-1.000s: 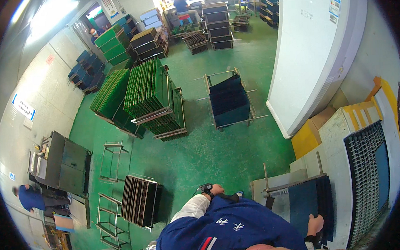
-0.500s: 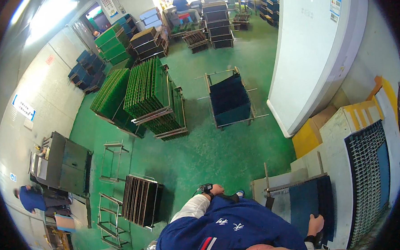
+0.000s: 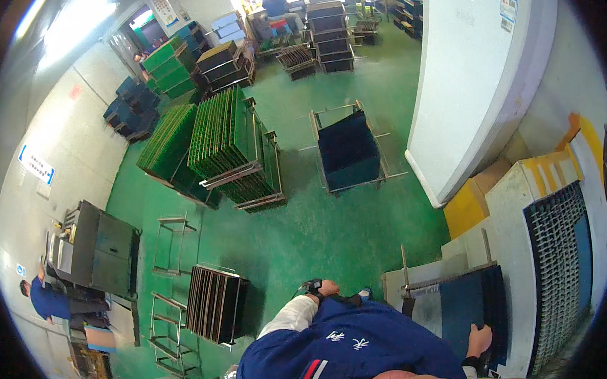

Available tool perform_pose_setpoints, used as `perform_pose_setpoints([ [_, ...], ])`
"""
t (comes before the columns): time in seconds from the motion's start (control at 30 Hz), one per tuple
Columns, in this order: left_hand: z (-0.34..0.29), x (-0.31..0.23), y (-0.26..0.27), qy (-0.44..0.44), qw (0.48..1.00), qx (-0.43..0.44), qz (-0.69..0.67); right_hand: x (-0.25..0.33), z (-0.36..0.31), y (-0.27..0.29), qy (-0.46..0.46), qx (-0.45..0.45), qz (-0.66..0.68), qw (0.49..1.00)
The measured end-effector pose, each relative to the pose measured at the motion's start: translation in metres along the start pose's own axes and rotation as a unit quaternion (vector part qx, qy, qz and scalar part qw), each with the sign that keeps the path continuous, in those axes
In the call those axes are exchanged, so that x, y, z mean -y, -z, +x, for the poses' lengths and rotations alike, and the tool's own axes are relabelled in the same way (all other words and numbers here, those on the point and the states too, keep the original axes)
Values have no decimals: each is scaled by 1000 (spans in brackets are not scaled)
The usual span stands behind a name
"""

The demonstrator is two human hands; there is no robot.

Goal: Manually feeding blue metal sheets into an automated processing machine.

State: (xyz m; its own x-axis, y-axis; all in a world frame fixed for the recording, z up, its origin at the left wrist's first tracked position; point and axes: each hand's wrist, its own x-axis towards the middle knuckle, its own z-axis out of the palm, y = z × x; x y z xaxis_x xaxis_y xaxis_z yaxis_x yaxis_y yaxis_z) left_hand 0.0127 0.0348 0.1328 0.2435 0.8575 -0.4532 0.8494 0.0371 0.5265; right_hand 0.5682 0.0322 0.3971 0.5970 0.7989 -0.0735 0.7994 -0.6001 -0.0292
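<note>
In the head view the right hand [image 3: 480, 340] has its fingers curled against dark blue panels [image 3: 461, 310] toward the right end of a metal rack [image 3: 449, 277], can't tell if they're pinching, same for the left hand's [image 3: 329, 287], and another rack [image 3: 334, 111] holds dark sheets [image 3: 348, 150].
</note>
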Motion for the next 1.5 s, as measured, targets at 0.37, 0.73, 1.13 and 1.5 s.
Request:
perform_pose_setpoints([
  [0.37,10,20,-32,158,971,-4,-177,12,-3,12,19,-17,-1,1000],
  [0.73,0,9,-22,10,997,-25,-67,18,-9,22,11,-15,6,1000],
  [1.13,1,5,-21,219,954,13,-203,24,-8,29,-21,58,13,998],
  [1.5,14,51,-54,166,940,59,-292,51,-30,61,-18,37,20,999],
])
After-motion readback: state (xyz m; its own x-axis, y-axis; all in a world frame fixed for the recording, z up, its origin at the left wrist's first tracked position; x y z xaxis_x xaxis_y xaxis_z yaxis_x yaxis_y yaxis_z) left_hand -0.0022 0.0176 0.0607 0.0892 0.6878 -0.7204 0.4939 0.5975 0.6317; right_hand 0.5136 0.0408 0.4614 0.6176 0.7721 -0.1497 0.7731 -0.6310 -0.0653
